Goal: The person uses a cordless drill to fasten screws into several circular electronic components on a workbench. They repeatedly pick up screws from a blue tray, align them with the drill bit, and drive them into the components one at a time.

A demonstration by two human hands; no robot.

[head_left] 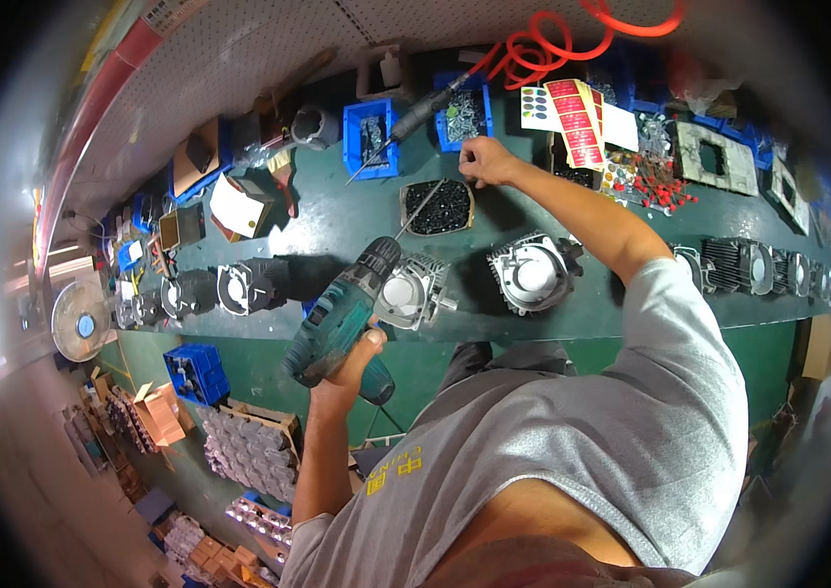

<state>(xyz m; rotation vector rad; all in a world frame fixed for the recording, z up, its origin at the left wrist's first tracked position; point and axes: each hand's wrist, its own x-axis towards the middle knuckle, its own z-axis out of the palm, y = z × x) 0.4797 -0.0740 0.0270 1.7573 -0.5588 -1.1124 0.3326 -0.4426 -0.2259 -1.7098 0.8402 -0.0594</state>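
My left hand (350, 365) is wrapped round the handle of a teal and black cordless drill (339, 312). Its long thin bit points up and away, its tip over a shallow tray of small black screws (437, 208). Above that tray's right rim is my right hand (486, 162), fingers pinched together; whatever they hold is too small to make out. Below the drill's chuck sits a silver finned metal housing (410, 294) with a round pale face. A second such housing (533, 275) stands to its right, near the bench's front edge.
Blue bins of small metal hardware (372, 137) stand behind the screw tray, with a hanging power screwdriver (422, 114) above them on a red coiled hose (543, 44). Sticker sheets (577, 120) and red-tipped parts (665, 184) lie right. More housings line both sides of the green bench (337, 211).
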